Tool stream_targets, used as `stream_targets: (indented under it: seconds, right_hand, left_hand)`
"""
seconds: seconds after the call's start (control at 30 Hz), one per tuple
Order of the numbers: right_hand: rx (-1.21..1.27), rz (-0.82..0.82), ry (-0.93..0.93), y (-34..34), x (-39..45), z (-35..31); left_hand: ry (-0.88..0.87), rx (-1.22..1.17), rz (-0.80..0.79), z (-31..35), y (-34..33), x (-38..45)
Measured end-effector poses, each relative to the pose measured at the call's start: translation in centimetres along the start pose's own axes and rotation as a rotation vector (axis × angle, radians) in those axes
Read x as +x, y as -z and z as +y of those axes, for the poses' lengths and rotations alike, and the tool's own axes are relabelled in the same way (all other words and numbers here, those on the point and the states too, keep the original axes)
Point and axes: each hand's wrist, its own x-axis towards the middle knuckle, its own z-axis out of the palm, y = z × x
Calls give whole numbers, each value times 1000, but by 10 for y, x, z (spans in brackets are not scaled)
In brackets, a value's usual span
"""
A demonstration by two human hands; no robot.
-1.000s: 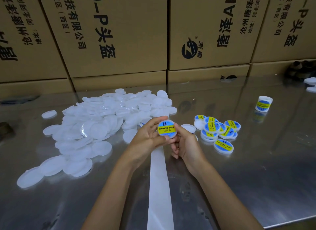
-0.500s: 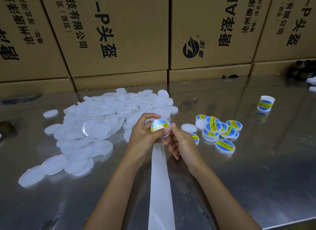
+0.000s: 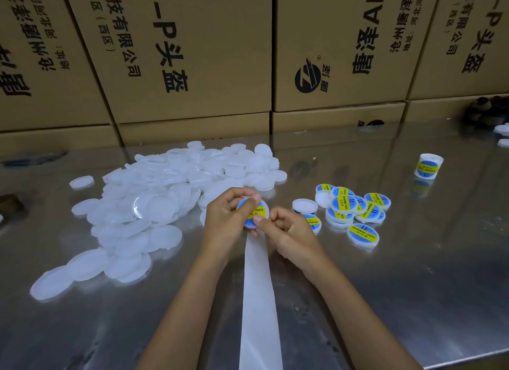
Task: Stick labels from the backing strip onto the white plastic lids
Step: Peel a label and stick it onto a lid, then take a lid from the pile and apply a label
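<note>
The left hand (image 3: 225, 218) grips the light, rigid lid (image 3: 254, 214) by its rim while the right hand (image 3: 286, 229), fingers curled, presses the thin, flexible label (image 3: 254, 212) flat.

bare lids (image 3: 154, 204) left, labelled lids (image 3: 355, 212) right

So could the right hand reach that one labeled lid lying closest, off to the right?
Probably yes. The labeled lid lies flat on the metal table, nothing between it and the right hand. But that hand's fingers are busy pressing on the lid held by the left hand.
</note>
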Motion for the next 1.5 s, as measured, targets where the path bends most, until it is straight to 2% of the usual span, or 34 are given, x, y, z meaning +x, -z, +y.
stream_targets:
  seconds: [0.17, 0.23, 0.3, 0.37, 0.57, 0.7, 0.83, 0.93, 1.0, 1.1, 1.17, 1.2, 1.27, 1.37, 1.5]
  right_hand:
    - [10, -35, -66, -1, 0, -1]
    - [-12, 54, -113, 1, 3, -1]
    - [5, 244, -203, 8, 8, 2]
    - [195, 372, -271, 18, 12, 5]
    - [699, 504, -432, 43, 20, 6]
    - [844, 508, -458, 52, 18, 6]
    - [816, 469, -436, 52, 17, 5]
    - [696, 430, -360, 49, 18, 4]
    - [504, 440, -273, 45, 20, 5]
    - [-138, 437, 10, 35, 17, 13]
    - [-609, 327, 193, 32, 17, 26]
    - [-795, 250, 204, 32, 18, 32]
    - [-1014, 128, 103, 35, 23, 41]
    - [-1071, 43, -43, 36, 28, 44]
    - [-1123, -26, -115, 39, 33, 47]
  left_hand:
    - [-11, 42, -150, 4, -4, -5]
    - [-37, 37, -160, 2, -6, -6]
    - [-61, 51, -70, 0, -5, -5]
    - [-75, 29, 57, 0, -1, -1]
    - [-57, 170, 452, -8, 18, 13]
    - [13, 307, 465, -18, 23, 19]
    - [-25, 384, 406, -23, 18, 20]
    - [-42, 423, 401, -25, 19, 20]
    - [-46, 458, 401, -27, 21, 21]
    - [-49, 489, 394, -29, 22, 22]
    - [-47, 500, 392, -30, 22, 22]
    - [-48, 506, 392, -31, 22, 23]
    - [-55, 531, 389, -31, 22, 23]
    - [-60, 610, 355, -32, 23, 22]
    - [-35, 690, 268, -33, 23, 20]
